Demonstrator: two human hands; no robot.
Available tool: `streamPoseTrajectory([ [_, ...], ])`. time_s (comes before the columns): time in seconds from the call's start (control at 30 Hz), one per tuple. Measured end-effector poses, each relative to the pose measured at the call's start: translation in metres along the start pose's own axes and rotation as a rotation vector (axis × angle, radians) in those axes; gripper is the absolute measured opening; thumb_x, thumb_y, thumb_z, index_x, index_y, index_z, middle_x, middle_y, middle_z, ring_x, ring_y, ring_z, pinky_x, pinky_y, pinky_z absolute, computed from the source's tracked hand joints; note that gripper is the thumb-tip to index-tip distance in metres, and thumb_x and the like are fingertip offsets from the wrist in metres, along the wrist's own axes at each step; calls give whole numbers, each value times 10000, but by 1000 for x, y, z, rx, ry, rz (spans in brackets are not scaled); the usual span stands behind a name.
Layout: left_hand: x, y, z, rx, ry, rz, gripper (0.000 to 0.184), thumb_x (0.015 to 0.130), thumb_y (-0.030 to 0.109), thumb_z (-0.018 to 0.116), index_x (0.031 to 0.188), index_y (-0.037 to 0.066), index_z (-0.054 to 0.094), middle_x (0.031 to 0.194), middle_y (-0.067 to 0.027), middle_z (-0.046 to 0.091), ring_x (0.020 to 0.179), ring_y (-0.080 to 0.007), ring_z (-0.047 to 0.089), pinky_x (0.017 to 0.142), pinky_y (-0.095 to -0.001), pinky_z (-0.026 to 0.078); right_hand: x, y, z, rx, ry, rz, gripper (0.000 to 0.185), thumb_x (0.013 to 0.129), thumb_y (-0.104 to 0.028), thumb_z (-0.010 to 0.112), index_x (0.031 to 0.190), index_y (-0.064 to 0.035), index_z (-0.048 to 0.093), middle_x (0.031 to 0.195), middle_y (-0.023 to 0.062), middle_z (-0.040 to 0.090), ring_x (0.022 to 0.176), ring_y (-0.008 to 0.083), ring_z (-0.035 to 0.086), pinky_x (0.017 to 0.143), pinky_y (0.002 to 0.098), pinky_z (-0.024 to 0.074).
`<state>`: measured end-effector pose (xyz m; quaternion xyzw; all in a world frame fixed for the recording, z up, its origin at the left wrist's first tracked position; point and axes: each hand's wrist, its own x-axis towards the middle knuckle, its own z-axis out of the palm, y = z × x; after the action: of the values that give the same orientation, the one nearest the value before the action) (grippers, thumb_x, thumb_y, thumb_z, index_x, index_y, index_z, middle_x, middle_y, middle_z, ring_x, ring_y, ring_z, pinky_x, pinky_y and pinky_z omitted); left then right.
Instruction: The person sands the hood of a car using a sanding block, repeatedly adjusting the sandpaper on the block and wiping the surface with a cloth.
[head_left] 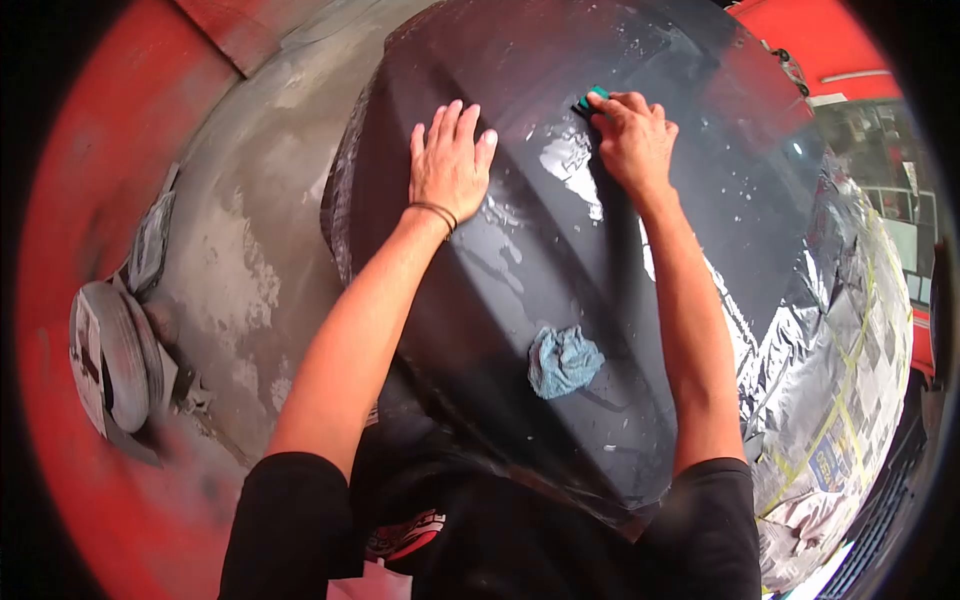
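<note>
A large dark grey panel (pixel 480 330), wet in patches, spreads out in front of me. My left hand (pixel 450 165) lies flat on its left part with the fingers apart. Farther right, my right hand (pixel 635 140) is closed on a small green block (pixel 594 99), whose dark underside is against the panel. Just left of my right hand, a wet patch reflects bright light. Nearer to me, a crumpled blue cloth (pixel 564 361) rests on the panel, touched by neither hand.
Masking paper and plastic film (pixel 835 430) cover the area along the panel's right side. At the left are a worn grey floor (pixel 225 250), a red surface (pixel 85 200) and a round wheel-like object (pixel 125 355). Shelving or windows show at the far right.
</note>
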<state>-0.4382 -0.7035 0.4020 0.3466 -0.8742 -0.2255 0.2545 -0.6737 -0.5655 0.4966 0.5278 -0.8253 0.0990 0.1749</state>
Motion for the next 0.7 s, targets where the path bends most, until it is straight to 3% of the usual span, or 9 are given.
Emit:
streamPoseTrajectory([
  [0.17,0,-1,4,3,-8,-30,630,1178,533,410,1625,106,530,1721,-190,481,1634,-354,393,1338,-612,233,-97,6,-69,127,-105,-132,327,1005,-268,778,1321,-337,826,1339,-20,759,1125,287,662,1005,474,445],
  [0.47,2,-7,6,-24,7,-15,626,1177,539,404,1612,113,551,1699,-161,518,1602,-321,445,1339,-591,238,-65,-7,-35,120,9,-180,373,954,-203,838,1300,-343,831,1314,-25,757,1074,269,645,1001,469,443],
  [0.63,5,-2,5,-30,2,-53,642,1173,558,401,1611,115,558,1713,-156,505,1618,-316,424,1345,-591,227,-157,2,-110,161,-138,-250,388,960,-178,825,1310,-345,827,1343,-24,755,1084,271,646,998,467,436],
  [0.7,6,1,10,12,19,-56,671,1164,582,402,1611,106,554,1710,-164,504,1622,-320,415,1345,-600,225,-154,-2,-108,147,-149,-266,392,960,-168,822,1311,-343,825,1344,-28,754,1087,269,646,996,464,435],
])
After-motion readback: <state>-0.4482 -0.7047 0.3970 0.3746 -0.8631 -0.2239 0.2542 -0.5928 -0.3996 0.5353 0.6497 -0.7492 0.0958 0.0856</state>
